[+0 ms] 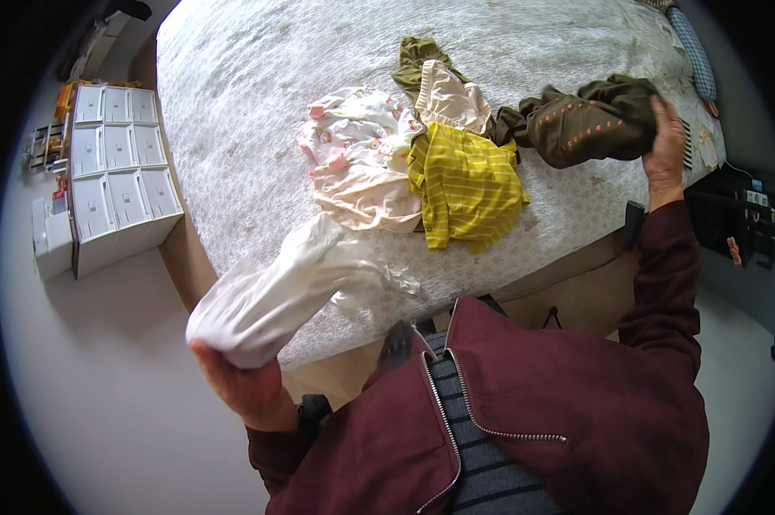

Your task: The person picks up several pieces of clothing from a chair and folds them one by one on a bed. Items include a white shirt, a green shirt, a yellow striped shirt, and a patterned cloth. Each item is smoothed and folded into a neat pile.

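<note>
My left hand is closed on one end of a white garment, lifted at the left; its other end trails onto the bed. At the right, my right hand grips the edge of a bunched dark olive garment with orange lettering. Between them lies a loose pile: a yellow striped buttoned shirt in front, beige elastic-waist bottoms behind it, and an olive garment farthest back. On its left are a white patterned garment with pink trim and a pale peach garment.
The bed has a pale patterned cover, and its front edge runs just ahead of my body. White drawer boxes stand stacked at the left. A blue checked cushion lies at the far right, above a dark stand with small items.
</note>
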`<state>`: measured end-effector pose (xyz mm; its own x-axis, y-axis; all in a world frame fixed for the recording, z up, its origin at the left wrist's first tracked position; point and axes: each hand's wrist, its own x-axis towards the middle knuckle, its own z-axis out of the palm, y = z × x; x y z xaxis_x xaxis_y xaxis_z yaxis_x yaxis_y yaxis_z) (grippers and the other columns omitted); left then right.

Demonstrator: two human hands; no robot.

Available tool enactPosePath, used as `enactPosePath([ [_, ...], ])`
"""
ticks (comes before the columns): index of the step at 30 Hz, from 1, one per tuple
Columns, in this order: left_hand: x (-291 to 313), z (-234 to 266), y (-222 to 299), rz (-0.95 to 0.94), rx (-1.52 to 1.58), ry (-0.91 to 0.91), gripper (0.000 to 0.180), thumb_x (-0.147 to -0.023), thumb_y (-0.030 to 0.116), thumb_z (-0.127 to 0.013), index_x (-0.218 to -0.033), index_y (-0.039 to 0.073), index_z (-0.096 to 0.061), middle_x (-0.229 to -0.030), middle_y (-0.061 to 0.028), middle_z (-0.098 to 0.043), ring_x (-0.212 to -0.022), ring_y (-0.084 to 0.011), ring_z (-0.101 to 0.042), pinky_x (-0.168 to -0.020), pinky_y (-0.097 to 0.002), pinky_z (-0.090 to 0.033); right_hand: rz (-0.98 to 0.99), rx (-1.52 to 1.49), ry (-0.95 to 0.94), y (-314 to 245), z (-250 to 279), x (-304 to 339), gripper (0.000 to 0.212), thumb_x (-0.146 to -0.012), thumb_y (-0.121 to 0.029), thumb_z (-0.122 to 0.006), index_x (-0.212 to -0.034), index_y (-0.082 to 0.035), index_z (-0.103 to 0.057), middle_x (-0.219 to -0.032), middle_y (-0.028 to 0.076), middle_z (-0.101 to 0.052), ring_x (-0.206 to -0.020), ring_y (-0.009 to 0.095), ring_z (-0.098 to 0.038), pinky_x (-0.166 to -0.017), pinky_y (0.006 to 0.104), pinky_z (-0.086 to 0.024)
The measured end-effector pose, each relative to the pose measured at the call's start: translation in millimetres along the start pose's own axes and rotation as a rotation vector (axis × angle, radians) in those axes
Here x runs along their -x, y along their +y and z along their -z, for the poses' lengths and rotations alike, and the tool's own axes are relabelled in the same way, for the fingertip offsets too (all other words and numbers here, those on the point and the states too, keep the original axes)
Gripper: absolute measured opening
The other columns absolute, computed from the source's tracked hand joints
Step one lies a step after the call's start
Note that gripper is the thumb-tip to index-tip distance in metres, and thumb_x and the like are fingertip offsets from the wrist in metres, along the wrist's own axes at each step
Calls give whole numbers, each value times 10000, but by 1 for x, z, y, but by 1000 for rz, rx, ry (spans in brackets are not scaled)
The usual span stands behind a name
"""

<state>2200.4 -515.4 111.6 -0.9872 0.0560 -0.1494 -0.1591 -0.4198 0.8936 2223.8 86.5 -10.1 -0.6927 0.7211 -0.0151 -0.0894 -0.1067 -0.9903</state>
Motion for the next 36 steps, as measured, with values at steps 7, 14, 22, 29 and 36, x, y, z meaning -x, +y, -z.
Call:
enactPosePath([
  [7,-1,4,-45,180,-33,59,526,-1027,414,-444,-1311,-23,-514,-1331,-170,-556,-1252,-303,-509,-1086,-464,-362,138,881,-487,156,-37,57,491,-766,-290,-782,-1137,-5,-636,-1062,168,-684,-993,284,-676,-848,357,-535],
  [14,12,19,-49,166,5,128,400,-1047,298,-440,-1215,-30,-595,-1209,-163,-642,-1146,-281,-604,-1008,-423,-463,-128,1207,-867,222,-143,134,473,-765,-132,-637,-1213,-79,-496,-1039,173,-676,-966,327,-663,-845,472,-496],
  [22,10,37,-53,208,-62,218,471,-1049,350,-405,-1302,-29,-523,-1304,-159,-583,-1229,-283,-539,-1078,-438,-380,-200,712,-1143,152,-44,146,284,-749,-101,-663,-1028,-54,-639,-872,141,-669,-820,232,-649,-769,338,-499],
  [29,2,37,-57,193,-6,147,410,-1049,286,-440,-1259,-43,-564,-1236,-163,-628,-1153,-267,-601,-1006,-404,-470,244,1455,-646,126,-16,77,410,-751,-146,-633,-1160,-126,-633,-1090,99,-644,-1060,317,-590,-894,427,-475],
  [36,11,38,-46,175,-62,276,395,-1038,282,-466,-1227,-43,-588,-1233,-166,-632,-1146,-275,-605,-1016,-415,-460,253,1138,-775,199,-150,53,476,-819,-285,-655,-1231,-65,-564,-1165,146,-635,-1127,340,-562,-963,415,-443],
])
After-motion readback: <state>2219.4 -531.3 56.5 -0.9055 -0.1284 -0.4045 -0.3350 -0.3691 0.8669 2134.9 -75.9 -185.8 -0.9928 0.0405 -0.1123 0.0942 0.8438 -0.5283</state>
